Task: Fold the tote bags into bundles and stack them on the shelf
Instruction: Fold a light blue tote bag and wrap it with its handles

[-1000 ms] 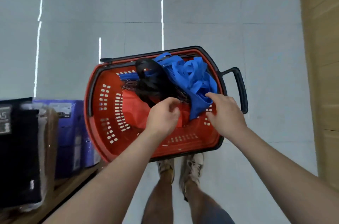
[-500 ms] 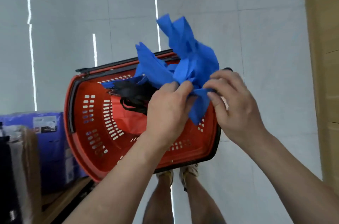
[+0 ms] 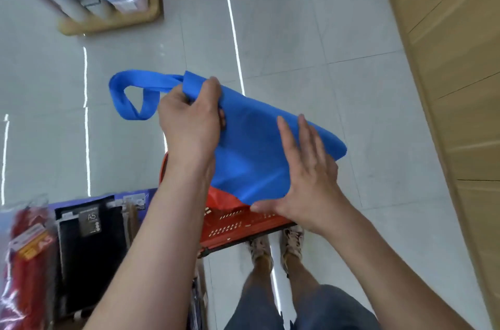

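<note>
One blue fabric tote bag [image 3: 257,145], crumpled before, now spreads flat above the red plastic basket [image 3: 243,229]; my left hand [image 3: 189,118] grips its left handle end; my right hand [image 3: 305,175] presses it flat-fingered; I judge folding can start.

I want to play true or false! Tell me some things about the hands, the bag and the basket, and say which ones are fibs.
1. The tote bag is blue. True.
2. The left hand grips the bag beside its handle loop. True.
3. The right hand is curled into a fist. False: its fingers lie straight on the bag.
4. The basket under the bag is green. False: it is red.
5. The bag is lying inside the basket. False: the hands hold it up above the basket.
</note>
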Demonstrator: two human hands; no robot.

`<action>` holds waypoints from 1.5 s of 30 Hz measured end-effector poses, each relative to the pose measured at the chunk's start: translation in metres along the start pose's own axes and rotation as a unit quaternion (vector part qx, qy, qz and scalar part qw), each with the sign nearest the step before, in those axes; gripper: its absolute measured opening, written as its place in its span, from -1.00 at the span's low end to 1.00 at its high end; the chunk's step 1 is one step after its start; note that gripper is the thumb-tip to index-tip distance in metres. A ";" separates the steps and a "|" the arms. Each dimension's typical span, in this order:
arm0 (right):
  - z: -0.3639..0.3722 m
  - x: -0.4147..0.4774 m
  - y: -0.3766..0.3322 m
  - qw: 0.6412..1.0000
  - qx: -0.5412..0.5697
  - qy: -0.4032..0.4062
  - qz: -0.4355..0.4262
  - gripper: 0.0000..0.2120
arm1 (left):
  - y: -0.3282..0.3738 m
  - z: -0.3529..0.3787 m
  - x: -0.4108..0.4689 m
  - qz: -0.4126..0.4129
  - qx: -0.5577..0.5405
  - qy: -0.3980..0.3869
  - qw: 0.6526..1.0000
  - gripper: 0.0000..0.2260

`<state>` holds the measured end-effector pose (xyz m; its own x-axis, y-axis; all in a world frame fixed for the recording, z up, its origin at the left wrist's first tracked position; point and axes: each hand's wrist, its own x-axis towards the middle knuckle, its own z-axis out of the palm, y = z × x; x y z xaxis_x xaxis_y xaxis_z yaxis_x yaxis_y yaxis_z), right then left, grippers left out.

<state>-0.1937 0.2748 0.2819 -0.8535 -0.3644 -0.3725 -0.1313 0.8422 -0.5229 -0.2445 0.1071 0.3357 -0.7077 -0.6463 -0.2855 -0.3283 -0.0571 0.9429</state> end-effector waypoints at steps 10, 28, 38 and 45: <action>-0.075 0.029 -0.064 0.922 0.274 0.272 0.006 -0.91 | 0.092 -0.038 -0.072 0.076 0.066 -0.214 0.972 -0.67; -0.141 -0.032 -0.096 0.885 0.433 0.047 0.163 0.09 | 0.068 -0.122 -0.098 0.108 0.108 -0.081 0.985 -0.84; -0.105 -0.053 -0.147 0.816 0.540 0.195 0.070 -0.71 | 0.079 -0.083 -0.126 0.362 0.348 -0.316 0.805 -0.57; -0.151 -0.059 -0.109 0.813 0.496 0.294 0.077 -0.41 | 0.041 -0.136 -0.127 0.302 0.484 -0.128 0.811 -0.47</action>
<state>-0.2046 0.2644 0.4766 -0.9533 0.2134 -0.2138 0.2227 0.0184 -0.9747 -0.0832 0.0835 0.4342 -0.9885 -0.1469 0.0350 -0.1227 0.9161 0.3818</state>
